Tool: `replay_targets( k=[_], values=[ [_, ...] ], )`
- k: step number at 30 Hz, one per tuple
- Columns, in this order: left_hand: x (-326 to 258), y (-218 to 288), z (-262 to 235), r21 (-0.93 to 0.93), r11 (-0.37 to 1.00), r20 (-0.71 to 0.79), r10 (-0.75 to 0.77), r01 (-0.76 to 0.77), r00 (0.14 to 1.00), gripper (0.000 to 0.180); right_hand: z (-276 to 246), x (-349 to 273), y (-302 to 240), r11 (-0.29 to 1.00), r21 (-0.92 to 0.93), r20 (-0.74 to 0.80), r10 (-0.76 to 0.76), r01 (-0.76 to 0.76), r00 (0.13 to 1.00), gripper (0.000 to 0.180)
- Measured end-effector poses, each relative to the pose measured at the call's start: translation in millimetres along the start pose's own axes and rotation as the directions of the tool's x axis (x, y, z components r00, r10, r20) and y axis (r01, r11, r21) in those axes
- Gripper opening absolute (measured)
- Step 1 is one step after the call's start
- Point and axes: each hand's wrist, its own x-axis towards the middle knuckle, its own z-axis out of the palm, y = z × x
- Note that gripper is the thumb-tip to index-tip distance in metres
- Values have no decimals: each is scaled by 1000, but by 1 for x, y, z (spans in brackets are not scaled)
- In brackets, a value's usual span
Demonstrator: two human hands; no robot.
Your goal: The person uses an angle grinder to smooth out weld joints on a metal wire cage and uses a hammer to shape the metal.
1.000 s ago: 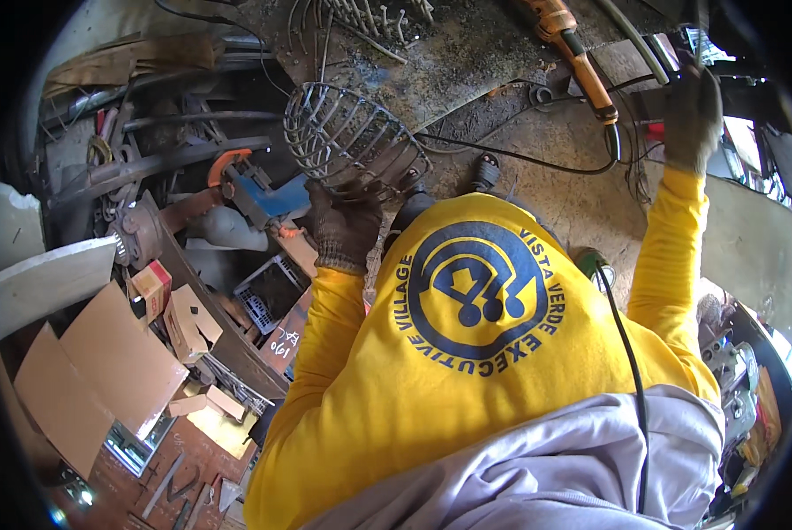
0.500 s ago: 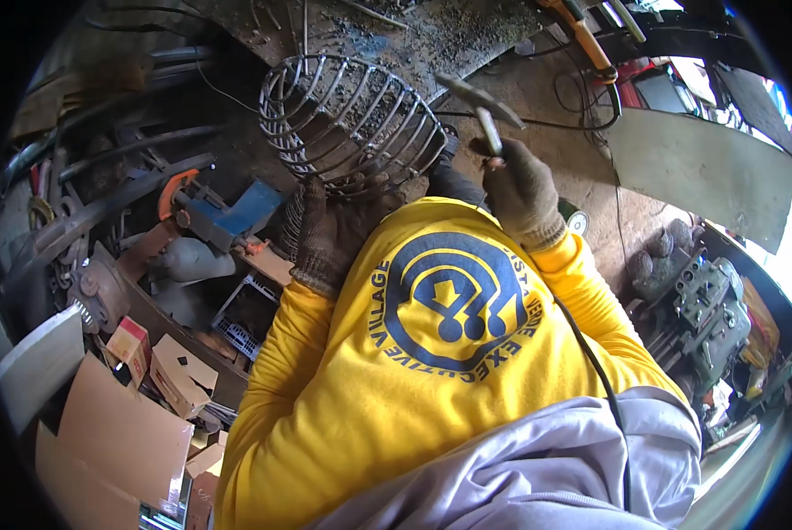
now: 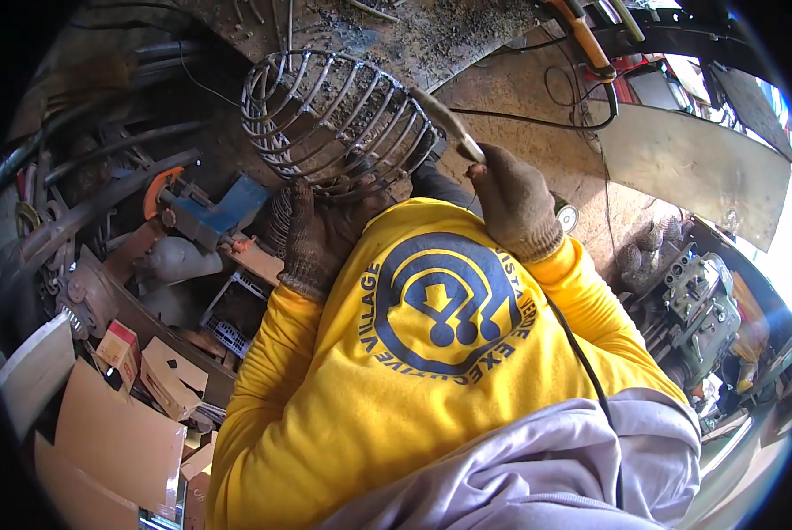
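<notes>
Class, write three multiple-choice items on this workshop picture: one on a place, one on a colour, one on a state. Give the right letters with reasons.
1. Where is the wire cage relative to the left hand?
A. Above it, touching the glove
B. Under the cardboard
C. On the grey metal sheet

2. What colour are the person's sleeves?
A. Blue
B. Yellow
C. Red

3. What is the right hand doing?
A. Hanging empty
B. Resting flat on the bench
C. Closed around a handled tool

Answers: 1 A, the cage's lower edge meets the gloved left hand. 2 B, both sleeves are yellow. 3 C, the gloved fingers wrap the tool's handle, whose end points at the cage.
</notes>
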Motion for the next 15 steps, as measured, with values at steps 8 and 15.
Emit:
replay_targets(
  k=[8, 15],
  values=[
    [2, -4, 10, -38, 999, 47, 30, -28, 998, 59, -6, 6, 6, 998, -26, 106, -60, 63, 992, 29],
    [2, -7, 4, -81, 993, -64, 81, -86, 995, 57, -12, 0, -1, 950, 247, -71, -180, 192, 981, 29]
  ],
)
